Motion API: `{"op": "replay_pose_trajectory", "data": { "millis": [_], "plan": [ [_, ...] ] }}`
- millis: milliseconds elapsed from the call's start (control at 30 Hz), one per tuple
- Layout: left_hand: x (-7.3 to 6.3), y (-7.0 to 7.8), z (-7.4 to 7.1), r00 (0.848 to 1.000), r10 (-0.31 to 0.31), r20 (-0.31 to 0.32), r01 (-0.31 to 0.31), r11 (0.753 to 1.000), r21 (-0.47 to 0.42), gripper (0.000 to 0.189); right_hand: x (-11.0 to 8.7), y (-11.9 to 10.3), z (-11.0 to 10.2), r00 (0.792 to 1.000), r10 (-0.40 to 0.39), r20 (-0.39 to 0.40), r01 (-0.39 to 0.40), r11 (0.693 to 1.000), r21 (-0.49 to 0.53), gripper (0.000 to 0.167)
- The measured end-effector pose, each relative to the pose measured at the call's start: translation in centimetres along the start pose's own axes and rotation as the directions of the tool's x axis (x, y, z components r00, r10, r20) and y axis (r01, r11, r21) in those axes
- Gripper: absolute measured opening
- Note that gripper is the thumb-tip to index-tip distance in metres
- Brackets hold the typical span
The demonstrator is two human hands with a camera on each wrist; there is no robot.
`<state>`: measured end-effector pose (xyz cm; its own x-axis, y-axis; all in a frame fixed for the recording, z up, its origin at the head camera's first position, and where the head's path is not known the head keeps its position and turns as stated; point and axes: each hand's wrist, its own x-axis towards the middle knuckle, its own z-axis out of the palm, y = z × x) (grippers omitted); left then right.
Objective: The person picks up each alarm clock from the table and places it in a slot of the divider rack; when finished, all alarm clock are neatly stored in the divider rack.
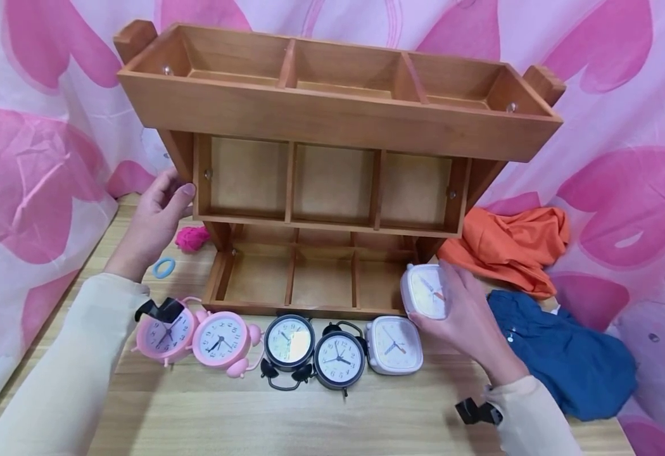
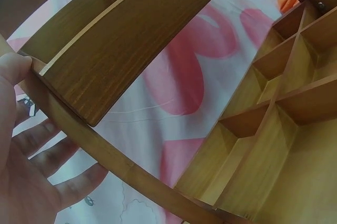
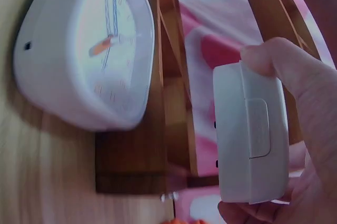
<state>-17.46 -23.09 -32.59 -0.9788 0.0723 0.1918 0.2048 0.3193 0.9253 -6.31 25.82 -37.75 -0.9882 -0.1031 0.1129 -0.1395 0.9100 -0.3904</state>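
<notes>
A wooden three-tier shelf [image 1: 338, 117] with divided compartments stands on the table. At its left side my left hand [image 1: 152, 218] grips the side rail [image 2: 124, 166], thumb on one side and fingers on the other. My right hand [image 1: 472, 313] holds a white square alarm clock [image 1: 425, 291] by its edges, raised near the bottom tier's right end; the right wrist view shows its casing side-on. Below it a second white alarm clock [image 1: 395, 345] lies face up. Left of that are two black alarm clocks, one [image 1: 339, 360] beside the other [image 1: 289, 342], and two pink ones [image 1: 220, 342] [image 1: 165, 332].
Orange cloth [image 1: 515, 244] and dark blue cloth [image 1: 566, 354] lie to the right of the shelf. A pink bundle [image 1: 192, 239] and a light blue ring [image 1: 163, 268] sit near the left hand. A heart-patterned curtain [image 1: 36, 158] hangs behind and at both sides.
</notes>
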Motion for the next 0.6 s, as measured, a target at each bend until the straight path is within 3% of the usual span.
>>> {"op": "replay_pose_trajectory", "data": {
  "millis": [400, 600],
  "plan": [
    [-0.1, 0.1, 0.1, 1.000, 0.010, -0.013, -0.010, 1.000, 0.002, 0.049, 4.1, -1.8, 2.4, 0.995, -0.031, 0.090, 0.031, 1.000, 0.007, 0.108],
    [0.0, 0.1, 0.1, 1.000, 0.012, -0.006, -0.012, 1.000, 0.011, 0.049, 5.4, -2.0, 3.8, 0.993, -0.062, 0.102, 0.068, 0.996, -0.053, 0.102]
  ]
}}
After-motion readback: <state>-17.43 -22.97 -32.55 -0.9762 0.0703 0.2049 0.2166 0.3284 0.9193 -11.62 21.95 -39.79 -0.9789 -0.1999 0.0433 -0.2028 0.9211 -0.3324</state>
